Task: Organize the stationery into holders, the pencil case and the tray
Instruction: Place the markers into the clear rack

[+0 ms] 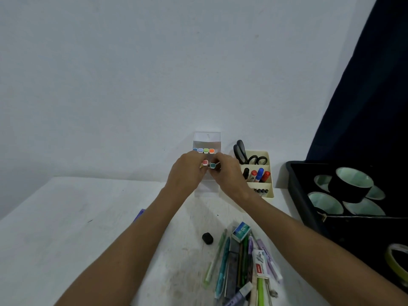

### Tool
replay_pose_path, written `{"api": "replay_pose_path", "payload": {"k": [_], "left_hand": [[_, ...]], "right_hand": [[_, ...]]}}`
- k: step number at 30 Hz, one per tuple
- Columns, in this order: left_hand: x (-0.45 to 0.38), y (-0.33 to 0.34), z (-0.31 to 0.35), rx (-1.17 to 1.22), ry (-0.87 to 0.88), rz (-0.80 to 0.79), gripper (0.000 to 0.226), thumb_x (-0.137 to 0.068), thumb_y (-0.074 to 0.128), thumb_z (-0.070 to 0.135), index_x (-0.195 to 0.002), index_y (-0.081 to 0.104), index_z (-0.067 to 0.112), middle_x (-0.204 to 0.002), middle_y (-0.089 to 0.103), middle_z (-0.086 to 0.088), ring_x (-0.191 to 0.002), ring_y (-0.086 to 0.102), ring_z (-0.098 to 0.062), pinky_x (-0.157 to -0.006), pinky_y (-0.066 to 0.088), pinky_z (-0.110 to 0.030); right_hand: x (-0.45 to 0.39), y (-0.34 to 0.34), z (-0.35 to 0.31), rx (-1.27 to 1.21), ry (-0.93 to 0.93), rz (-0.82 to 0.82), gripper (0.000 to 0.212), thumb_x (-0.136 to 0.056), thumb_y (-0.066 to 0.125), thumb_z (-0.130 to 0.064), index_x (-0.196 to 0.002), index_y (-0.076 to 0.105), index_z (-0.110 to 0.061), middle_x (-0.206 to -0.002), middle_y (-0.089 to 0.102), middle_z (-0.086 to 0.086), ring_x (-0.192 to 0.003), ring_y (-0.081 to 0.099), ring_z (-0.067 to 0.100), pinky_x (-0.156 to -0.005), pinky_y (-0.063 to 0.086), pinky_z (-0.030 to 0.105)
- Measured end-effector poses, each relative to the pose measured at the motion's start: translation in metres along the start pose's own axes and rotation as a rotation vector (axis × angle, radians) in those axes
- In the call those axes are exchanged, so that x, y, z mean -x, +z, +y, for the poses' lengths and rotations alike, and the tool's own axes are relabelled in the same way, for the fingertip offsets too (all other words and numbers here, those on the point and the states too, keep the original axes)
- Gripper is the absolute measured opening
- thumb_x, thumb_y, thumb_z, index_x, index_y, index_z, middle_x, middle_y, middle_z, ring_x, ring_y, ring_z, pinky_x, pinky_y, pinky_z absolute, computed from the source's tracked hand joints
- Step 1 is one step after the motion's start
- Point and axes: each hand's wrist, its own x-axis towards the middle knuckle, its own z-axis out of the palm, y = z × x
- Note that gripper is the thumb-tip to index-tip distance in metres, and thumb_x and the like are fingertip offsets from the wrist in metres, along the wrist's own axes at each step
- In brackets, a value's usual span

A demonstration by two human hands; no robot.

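The clear marker case (207, 142) stands against the wall holding four coloured-capped markers, while the left hand (186, 171) pinches a pink-capped marker (205, 162) and the right hand (227, 171) a teal-capped marker (212, 165) at its front. Just beside it, the cream holder (268, 173) keeps scissors (245, 154) and whiteboard markers (257, 175); the black tray (309, 208) carries tape rolls (351, 184).

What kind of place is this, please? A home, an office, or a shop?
Probably a plain desk at home or in a small office, though I cannot tell which. A white table stands against a bare wall, with a cream holder of scissors and markers.
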Motion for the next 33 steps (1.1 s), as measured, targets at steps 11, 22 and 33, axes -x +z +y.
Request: {"api": "replay_pose_path", "payload": {"k": [11, 22, 33], "left_hand": [[-0.013, 0.024, -0.010, -0.088, -0.127, -0.101, 0.029, -0.097, 0.050, 0.035, -0.117, 0.065, 0.022, -0.111, 0.070, -0.003, -0.095, 0.066, -0.021, -0.085, 0.050, -0.027], [-0.015, 0.035, -0.011, -0.140, -0.243, -0.164, 0.029, -0.098, 0.048, 0.033, -0.117, 0.063, 0.017, -0.110, 0.069, -0.006, -0.093, 0.066, -0.022, -0.084, 0.050, -0.029], [-0.017, 0.038, -0.010, -0.123, -0.232, -0.148, 0.026, -0.099, 0.047, 0.028, -0.112, 0.064, 0.015, -0.105, 0.069, -0.008, -0.089, 0.066, -0.023, -0.079, 0.049, -0.028]], "right_hand": [[-0.004, 0.014, 0.017, 0.121, 0.033, -0.033, 0.031, -0.091, 0.062, -0.016, -0.122, 0.063, -0.019, -0.111, 0.071, 0.005, -0.100, 0.067, 0.022, -0.088, 0.051, 0.031], [-0.005, 0.022, 0.027, 0.335, -0.020, -0.079, 0.016, -0.096, 0.049, -0.013, -0.107, 0.061, -0.012, -0.091, 0.069, 0.011, -0.079, 0.065, 0.028, -0.068, 0.054, 0.038], [-0.003, 0.023, 0.030, 0.497, -0.129, -0.108, 0.012, -0.091, 0.058, -0.007, -0.102, 0.058, -0.009, -0.081, 0.068, 0.011, -0.067, 0.064, 0.027, -0.057, 0.049, 0.033]]}}
